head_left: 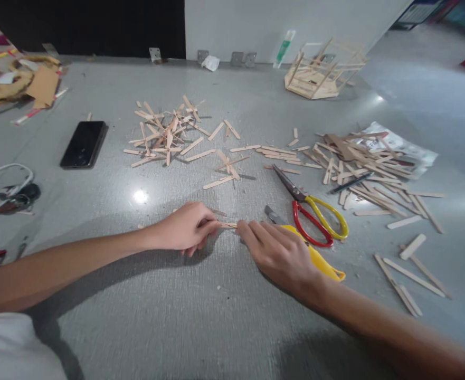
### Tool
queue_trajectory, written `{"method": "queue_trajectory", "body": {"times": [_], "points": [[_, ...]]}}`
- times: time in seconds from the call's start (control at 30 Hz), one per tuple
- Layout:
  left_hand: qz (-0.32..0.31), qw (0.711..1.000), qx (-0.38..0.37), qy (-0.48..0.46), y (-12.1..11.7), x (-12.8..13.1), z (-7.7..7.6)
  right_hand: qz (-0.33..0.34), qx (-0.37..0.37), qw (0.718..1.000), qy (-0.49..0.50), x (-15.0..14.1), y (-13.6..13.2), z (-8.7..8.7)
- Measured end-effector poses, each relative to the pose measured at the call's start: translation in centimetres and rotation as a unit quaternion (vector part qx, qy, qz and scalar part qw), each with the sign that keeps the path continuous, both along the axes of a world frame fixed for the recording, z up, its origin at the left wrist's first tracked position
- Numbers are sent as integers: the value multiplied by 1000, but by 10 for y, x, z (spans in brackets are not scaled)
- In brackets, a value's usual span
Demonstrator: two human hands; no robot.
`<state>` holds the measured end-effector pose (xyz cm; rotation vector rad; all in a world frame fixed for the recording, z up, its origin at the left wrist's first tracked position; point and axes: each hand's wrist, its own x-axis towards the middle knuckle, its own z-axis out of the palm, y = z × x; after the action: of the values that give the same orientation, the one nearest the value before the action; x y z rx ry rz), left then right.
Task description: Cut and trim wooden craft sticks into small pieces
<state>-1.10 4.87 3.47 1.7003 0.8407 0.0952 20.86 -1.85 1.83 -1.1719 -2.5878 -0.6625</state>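
My left hand [187,228] and my right hand [277,253] meet at the middle of the grey table [216,316]. Both are closed on the two ends of one thin wooden stick [228,225], held low over the surface. Under my right hand lies a yellow-handled cutter [327,266], its grey blade showing beside my fingers. Scissors [315,214] with one red and one yellow handle lie just right of my right hand.
A heap of cut wooden sticks [169,134] lies ahead, longer sticks [369,169] on a plastic bag to the right. A stick-built frame [321,68] stands at the back right. A black phone [84,143], cables [6,190] and cardboard scraps [26,84] are at left.
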Motion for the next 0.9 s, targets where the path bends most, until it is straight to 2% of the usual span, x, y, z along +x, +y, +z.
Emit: {"method": "queue_trajectory", "body": {"times": [0.13,0.7,0.9], "points": [[10,1000,-20,11,0,1,1,-2,14,1000,-17,-3,-2,-5],[2,1000,-10,9,1,0,-1,-5,38,998,-55,-7,-3,1],[-8,1000,9,-28,0,-1,-4,-7,-33,995,-94,-10,-2,13]]}}
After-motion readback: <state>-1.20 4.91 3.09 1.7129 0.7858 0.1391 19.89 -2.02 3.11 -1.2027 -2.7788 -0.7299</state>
